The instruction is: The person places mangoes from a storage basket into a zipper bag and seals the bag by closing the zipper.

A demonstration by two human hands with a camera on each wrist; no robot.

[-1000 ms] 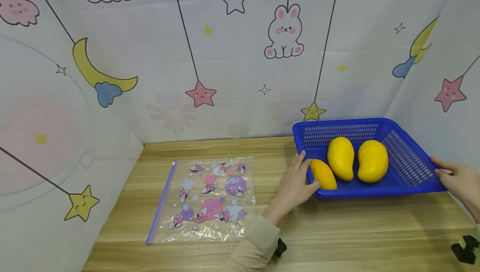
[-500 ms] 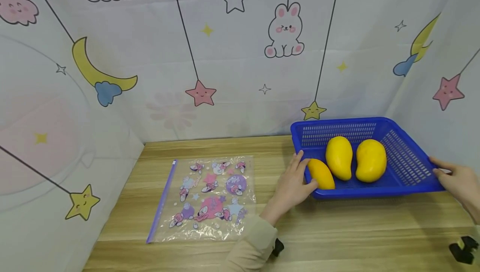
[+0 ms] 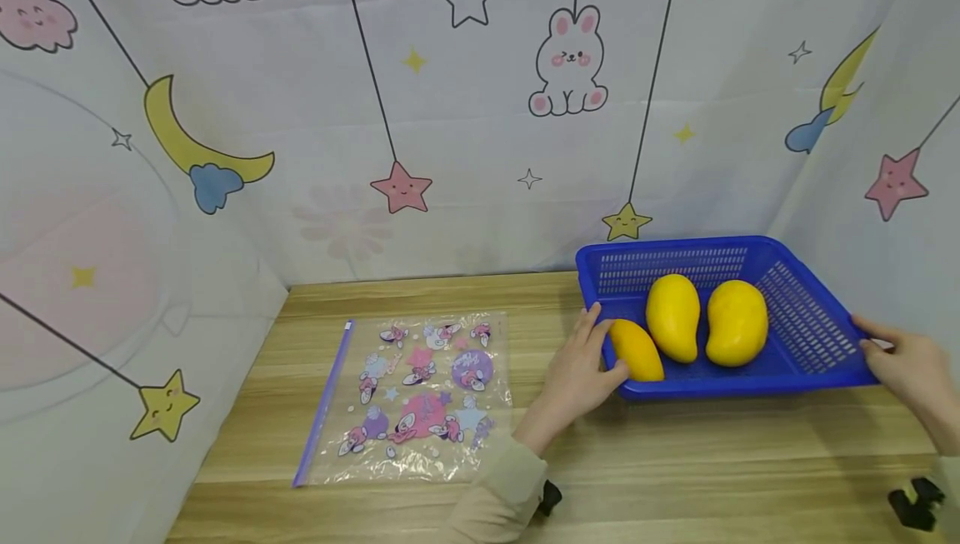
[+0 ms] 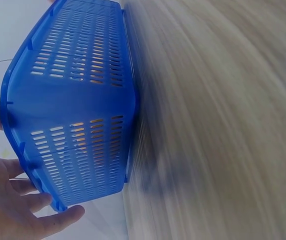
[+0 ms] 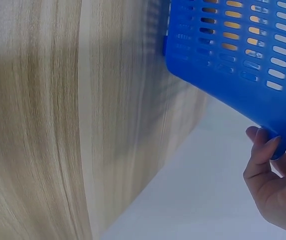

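A blue plastic basket point(image 3: 821, 336) with slotted walls stands at the right of the table, holding three yellow mangoes. Two mangoes point(image 3: 672, 317) point(image 3: 737, 323) lie near its middle; the third mango point(image 3: 636, 351) rests against the left wall. My left hand point(image 3: 577, 373) holds the basket's left rim, thumb at the front corner and fingers along the side. In the left wrist view its fingers curl at the rim. At the right end, my right hand point(image 3: 911, 369) pinches the rim, as the right wrist view also shows.
A clear zip bag point(image 3: 420, 402) with cartoon prints and a purple slider edge lies flat on the wooden table point(image 3: 712, 469), left of the basket. Behind and at both sides hangs a white printed cloth point(image 3: 480, 127), close to the basket's back edge.
The basket with the mangoes has slid slightly to the left, and both hands have moved along with it. The zip bag stays where it was.
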